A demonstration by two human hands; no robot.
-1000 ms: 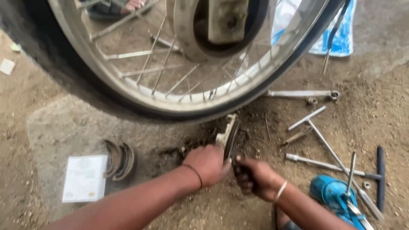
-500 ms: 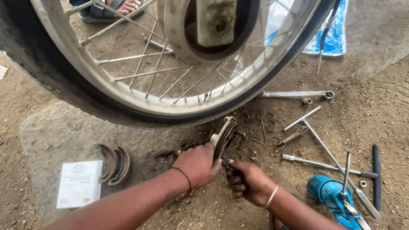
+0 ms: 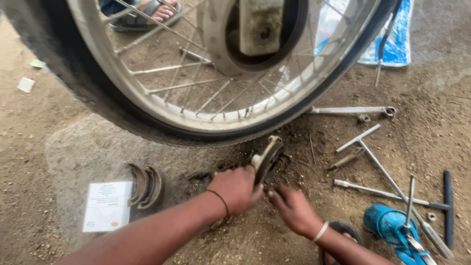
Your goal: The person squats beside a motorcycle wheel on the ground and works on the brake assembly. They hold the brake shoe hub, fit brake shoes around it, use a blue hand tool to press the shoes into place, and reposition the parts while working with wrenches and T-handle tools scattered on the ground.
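**Two hands work on a brake part beneath a spoked wheel**

Seen from above, a person's two bare hands meet low in the middle of the view, on dusty brown ground. The left hand [image 3: 236, 189], with a thin dark band at the wrist, is closed around the lower end of a curved, pale metal brake part [image 3: 267, 159], which stands tilted on the dirt and rises toward 1 o'clock from that hand. The right hand [image 3: 294, 210], wearing a light bangle, lies just at 4 o'clock of the part, its fingertips [image 3: 271, 195] touching the part's lower edge; whether those fingers pinch it or only press against it cannot be told.

Above, filling the top from 10 to 1 o'clock, stands a large spoked wheel [image 3: 147, 100] with a black tyre, its lowest point just above the brake part.

At 9 o'clock of the hands lie a pair of worn brake shoes [image 3: 145, 185], resting partly on a white paper leaflet [image 3: 107, 206]. At 3 o'clock, long metal wrenches [image 3: 382, 172] lie scattered and crossing each other. At 4 o'clock, near the bottom edge, sits a blue tool [image 3: 387, 225]. A blue and white plastic bag [image 3: 392, 41] lies at 1 o'clock, and a sandalled foot [image 3: 157, 11] shows through the spokes at the top.
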